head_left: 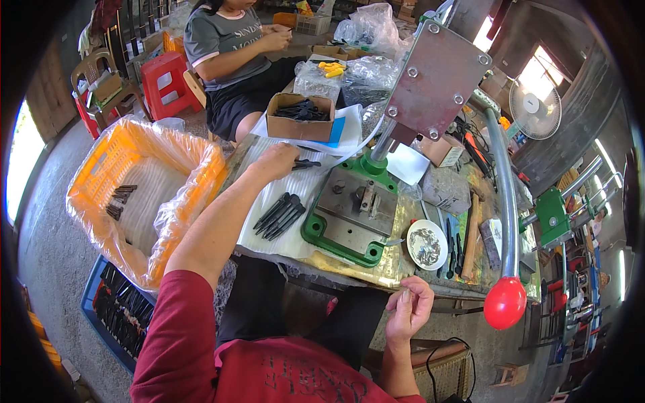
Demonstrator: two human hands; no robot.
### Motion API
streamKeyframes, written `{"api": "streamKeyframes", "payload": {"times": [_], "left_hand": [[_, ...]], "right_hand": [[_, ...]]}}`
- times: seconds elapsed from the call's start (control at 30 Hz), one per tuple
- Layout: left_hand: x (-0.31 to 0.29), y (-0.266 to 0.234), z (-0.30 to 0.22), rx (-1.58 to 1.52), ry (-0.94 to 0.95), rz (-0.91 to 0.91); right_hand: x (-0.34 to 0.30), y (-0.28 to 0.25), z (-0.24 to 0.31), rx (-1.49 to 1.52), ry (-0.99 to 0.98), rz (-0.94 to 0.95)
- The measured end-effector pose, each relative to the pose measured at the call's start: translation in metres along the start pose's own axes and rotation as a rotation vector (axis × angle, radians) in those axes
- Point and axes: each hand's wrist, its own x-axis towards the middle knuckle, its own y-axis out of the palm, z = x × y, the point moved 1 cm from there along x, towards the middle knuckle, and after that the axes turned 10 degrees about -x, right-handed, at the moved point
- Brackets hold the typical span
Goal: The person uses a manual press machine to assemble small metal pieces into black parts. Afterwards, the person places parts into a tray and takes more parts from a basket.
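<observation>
surface (329,260) space before us was crowded, its left part spread with a white foam sheet (277,186), probably as padding. at our left the orange crate (94,180) stood lined with clear plastic, presumably to stay within reach. the green press (314,232) sat near the front edge, likely for the same reason. its lever (508,221) hung at our right, a bar to reach around. the cardboard box (295,129) blocked the sheet's far end; a hammer (471,235) and white bowl (430,267) crowded the right side. our left hand (274,161) bent over loose dark pieces (307,164) near the box, though we couldn't tell if it gripped one; our right hand (408,309), loosely curled, showed nothing held. the fanned pile (281,215) of similar pieces lay beside the press.
</observation>
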Motion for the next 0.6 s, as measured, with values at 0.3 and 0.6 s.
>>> {"api": "streamKeyframes", "payload": {"times": [0.3,0.6], "left_hand": [[-0.042,-0.045,-0.021,-0.248,-0.128,-0.243],[-0.122,-0.029,-0.102,-1.385,-0.167,-0.079]], "right_hand": [[-0.006,0.008,0.004,-0.022,0.006,0.025],[-0.015,0.026,-0.001,0.006,0.215,0.197]]}}
